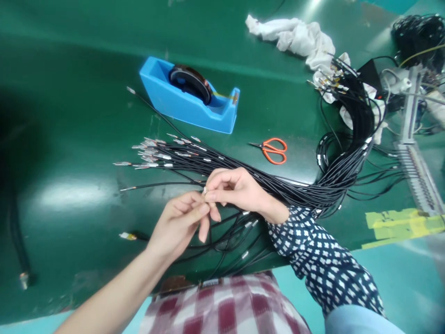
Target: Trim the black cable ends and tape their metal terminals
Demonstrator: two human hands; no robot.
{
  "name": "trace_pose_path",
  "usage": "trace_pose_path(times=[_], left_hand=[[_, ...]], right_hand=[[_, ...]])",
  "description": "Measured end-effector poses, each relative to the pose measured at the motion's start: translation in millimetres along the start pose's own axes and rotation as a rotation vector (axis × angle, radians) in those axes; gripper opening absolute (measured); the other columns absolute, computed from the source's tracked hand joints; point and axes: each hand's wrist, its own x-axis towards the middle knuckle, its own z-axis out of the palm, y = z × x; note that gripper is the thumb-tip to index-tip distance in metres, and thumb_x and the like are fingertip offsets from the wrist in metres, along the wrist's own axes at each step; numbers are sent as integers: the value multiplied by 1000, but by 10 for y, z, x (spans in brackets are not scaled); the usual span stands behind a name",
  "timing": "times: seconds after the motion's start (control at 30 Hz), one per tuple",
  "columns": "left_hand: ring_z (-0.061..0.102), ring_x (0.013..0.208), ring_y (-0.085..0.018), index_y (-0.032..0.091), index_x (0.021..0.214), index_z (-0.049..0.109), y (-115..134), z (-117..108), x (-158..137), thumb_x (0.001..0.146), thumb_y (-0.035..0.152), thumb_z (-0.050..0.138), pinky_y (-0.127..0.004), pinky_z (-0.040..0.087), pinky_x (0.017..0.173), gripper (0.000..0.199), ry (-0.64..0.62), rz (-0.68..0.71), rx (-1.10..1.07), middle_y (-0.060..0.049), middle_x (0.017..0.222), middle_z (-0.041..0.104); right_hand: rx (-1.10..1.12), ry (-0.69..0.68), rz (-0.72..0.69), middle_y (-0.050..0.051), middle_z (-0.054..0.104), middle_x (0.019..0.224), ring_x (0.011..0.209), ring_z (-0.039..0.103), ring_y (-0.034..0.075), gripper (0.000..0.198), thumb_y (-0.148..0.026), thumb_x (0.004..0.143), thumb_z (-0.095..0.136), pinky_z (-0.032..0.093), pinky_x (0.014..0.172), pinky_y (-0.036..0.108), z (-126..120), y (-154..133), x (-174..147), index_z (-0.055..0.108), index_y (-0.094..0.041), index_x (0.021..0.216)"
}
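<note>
My left hand (181,220) and my right hand (239,188) meet in front of me, thumb and fingers pinched together on both. Between the fingertips a small pale, shiny piece (205,189) shows; most of it is covered, so its kind is unclear. Just behind my hands runs a thick bundle of black cables (243,169), its tagged, bare-ended tips (149,155) fanned out to the left. One loose cable end (128,188) lies left of my fingers. More black cables (225,241) curl beneath and in front of my hands.
A blue tape dispenser (194,111) with a roll of brownish tape (190,83) stands behind the bundle. Orange-handled scissors (274,150) lie to its right. White cloth (295,37), a grey metal rack (419,178) and yellow tape (399,225) are farther right on the green table (86,116).
</note>
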Motion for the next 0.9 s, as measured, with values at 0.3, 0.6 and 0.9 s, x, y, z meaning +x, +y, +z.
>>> trace_pose_path(times=[0.3,0.6,0.9], left_hand=[[53,36,-4,13,71,61,-25,-62,55,79,32,75,-16,36,45,25,-7,-14,45,-1,69,69],[52,47,-15,21,67,50,84,-198,-404,88,39,59,-25,33,51,29,380,281,1379,2,53,53],[63,81,-23,20,91,67,-117,-451,-593,87,7,38,-33,46,72,32,-16,461,1763,-8,94,69]], right_hand=[[-49,28,-27,1,61,87,54,54,4,18,-30,87,67,45,48,17,25,51,9,67,-12,87],[-1238,145,-105,6,66,98,82,64,18,16,-31,93,62,49,72,28,99,-134,-154,68,-16,97],[-1329,99,114,3,68,81,71,64,16,9,-17,85,59,44,65,26,142,-171,-100,65,-16,78]])
